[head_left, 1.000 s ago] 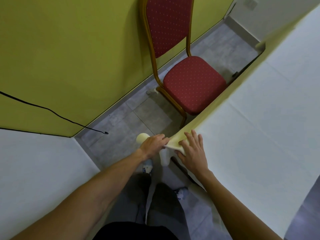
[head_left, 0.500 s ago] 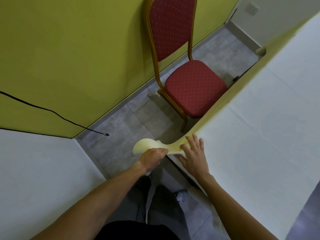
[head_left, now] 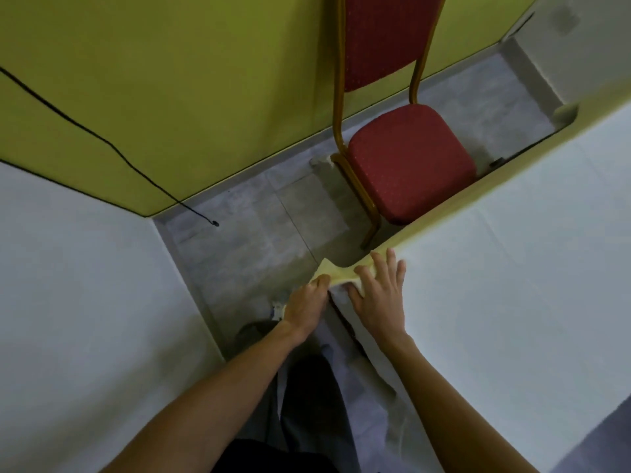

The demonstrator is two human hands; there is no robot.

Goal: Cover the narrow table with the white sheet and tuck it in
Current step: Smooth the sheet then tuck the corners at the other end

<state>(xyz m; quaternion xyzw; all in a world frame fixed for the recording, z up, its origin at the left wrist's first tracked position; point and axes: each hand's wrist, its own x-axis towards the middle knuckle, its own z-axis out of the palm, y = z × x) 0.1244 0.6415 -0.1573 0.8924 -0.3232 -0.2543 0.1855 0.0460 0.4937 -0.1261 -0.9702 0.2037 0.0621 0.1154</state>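
White sheet lies over the narrow table; at its near corner your right hand presses flat, fingers spread, while your left hand pinches the loose flap. Pull too hard and the sheet could drag askew or slip off the corner.

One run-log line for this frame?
stage: corner tuck | left hand: grips white sheet corner flap, held taut | right hand: flat on sheet top at corner | tuck: not done
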